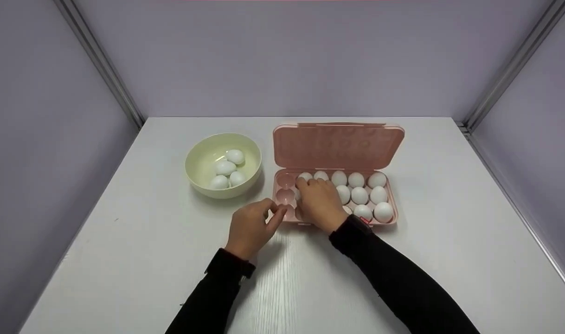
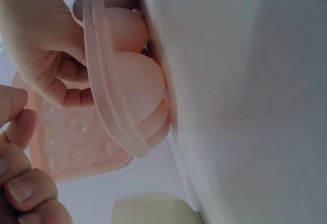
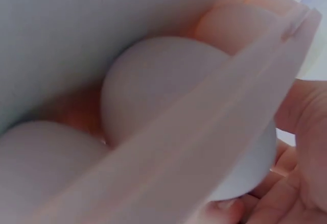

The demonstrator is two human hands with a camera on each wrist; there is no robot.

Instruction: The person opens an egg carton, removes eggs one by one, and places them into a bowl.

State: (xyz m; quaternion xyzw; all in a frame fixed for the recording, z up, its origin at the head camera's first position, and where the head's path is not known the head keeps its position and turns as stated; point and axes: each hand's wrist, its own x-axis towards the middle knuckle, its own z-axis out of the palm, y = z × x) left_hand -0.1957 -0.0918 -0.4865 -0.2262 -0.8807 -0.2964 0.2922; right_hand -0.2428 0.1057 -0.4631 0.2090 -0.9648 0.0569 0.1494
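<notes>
On a white table (image 1: 125, 241): an open pink plastic egg carton (image 1: 394, 218), lid (image 1: 338, 144) tilted up at the back, white eggs filling the right-hand cups, leftmost cups (image 1: 285, 195) bare. Right hand (image 1: 320, 203) down inside the carton's left-middle part, fingers curled over a white egg (image 3: 245, 168); from the right wrist view, that egg lying against the palm and fingers, just behind the carton's pale rim. Clamped or only cupped: cannot tell for sure, though fingers wrap round it. Left hand (image 1: 251, 228) resting on the table just beside the carton's front left corner, fingers loosely bent, fingertips (image 1: 279, 212) touching the rim, holding nothing. To the left, well apart from the carton, a pale yellow round bowl (image 1: 196, 153) with four white eggs (image 1: 227, 169) inside. Black sleeves (image 1: 394, 273) on both arms.
</notes>
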